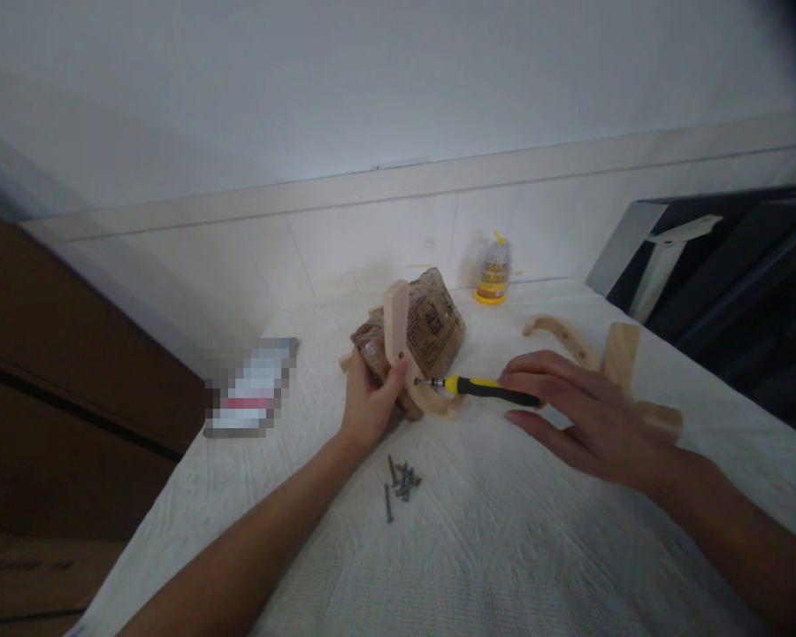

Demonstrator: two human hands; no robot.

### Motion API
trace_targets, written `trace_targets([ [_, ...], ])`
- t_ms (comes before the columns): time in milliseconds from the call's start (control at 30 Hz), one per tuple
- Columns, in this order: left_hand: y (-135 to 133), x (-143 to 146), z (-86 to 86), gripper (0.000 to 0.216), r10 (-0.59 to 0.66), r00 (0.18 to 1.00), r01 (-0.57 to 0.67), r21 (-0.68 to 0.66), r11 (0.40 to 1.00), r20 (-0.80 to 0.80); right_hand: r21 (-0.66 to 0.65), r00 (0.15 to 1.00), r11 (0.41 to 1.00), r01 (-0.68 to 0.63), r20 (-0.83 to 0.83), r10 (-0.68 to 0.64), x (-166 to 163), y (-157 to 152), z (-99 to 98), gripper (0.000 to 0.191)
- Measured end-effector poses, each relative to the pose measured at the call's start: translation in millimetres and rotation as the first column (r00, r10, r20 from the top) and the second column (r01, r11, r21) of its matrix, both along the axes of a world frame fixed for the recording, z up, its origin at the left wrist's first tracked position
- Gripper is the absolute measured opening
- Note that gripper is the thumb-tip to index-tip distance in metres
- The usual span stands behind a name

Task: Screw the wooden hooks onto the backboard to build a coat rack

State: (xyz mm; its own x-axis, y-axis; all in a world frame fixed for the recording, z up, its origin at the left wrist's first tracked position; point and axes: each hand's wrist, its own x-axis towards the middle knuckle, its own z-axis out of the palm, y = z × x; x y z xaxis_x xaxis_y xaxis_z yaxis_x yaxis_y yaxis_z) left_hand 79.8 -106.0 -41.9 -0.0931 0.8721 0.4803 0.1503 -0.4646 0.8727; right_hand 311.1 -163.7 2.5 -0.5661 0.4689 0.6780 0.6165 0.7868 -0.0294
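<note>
My left hand (371, 398) is closed round a curved pale wooden piece (396, 323), thumb pressed on its face. Behind the wood is a brown wrapped block (434, 323) with dark printed patterns; my fingers partly hide its lower left side. A screwdriver (484, 387) with a yellow and black handle lies level, its tip at a hole in the curved piece. My right hand (584, 416) holds the handle's end between thumb and fingers. Below my left hand, several loose screws (404, 482) lie on the white cloth (478, 540).
More wooden parts (620, 358) lie beyond my right hand, one of them curved. A clear container with a yellow base (493, 274) stands by the wall. At the left lies a blurred flat object (252, 389). A dark panel with a pale bracket (669, 265) leans at the right.
</note>
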Motion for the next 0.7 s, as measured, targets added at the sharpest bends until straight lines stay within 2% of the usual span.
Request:
trace_targets([
  [100, -1, 0, 0.2, 0.038, -0.020, 1.000, 0.020, -0.010, 1.000, 0.013, -0.010, 0.999, 1.000, -0.027, 0.037, 0.028, 3, 0, 0.8, 0.016],
  [200, -1, 1, 1.1, 0.039, -0.028, 0.999, 0.028, -0.003, 1.000, 0.021, -0.023, 0.999, 0.999, 0.022, 0.037, -0.021, 4, -1, 1.5, 0.010],
  [367, -1, 2, 1.8, 0.038, -0.009, 0.999, 0.009, -0.022, 1.000, 0.038, -0.066, 0.981, 0.979, 0.193, 0.016, -0.193, -1, -1, 1.1, 0.034],
  [533, -1, 1, -0.2, 0.036, -0.026, 1.000, 0.025, 0.009, 1.000, 0.006, -0.164, 0.913, 0.898, 0.409, 0.080, -0.401, -9, -1, 1.6, 0.048],
  [600, -1, 1, -0.6, 0.035, -0.031, 1.000, 0.031, 0.005, 1.000, 0.001, -0.182, 0.911, 0.893, 0.412, 0.087, -0.402, -9, -1, 1.7, 0.046],
  [700, -1, 1, 0.2, 0.035, -0.022, 1.000, 0.023, -0.013, 1.000, 0.020, -0.150, 0.932, 0.919, 0.363, 0.069, -0.357, -5, 0, 0.7, 0.032],
])
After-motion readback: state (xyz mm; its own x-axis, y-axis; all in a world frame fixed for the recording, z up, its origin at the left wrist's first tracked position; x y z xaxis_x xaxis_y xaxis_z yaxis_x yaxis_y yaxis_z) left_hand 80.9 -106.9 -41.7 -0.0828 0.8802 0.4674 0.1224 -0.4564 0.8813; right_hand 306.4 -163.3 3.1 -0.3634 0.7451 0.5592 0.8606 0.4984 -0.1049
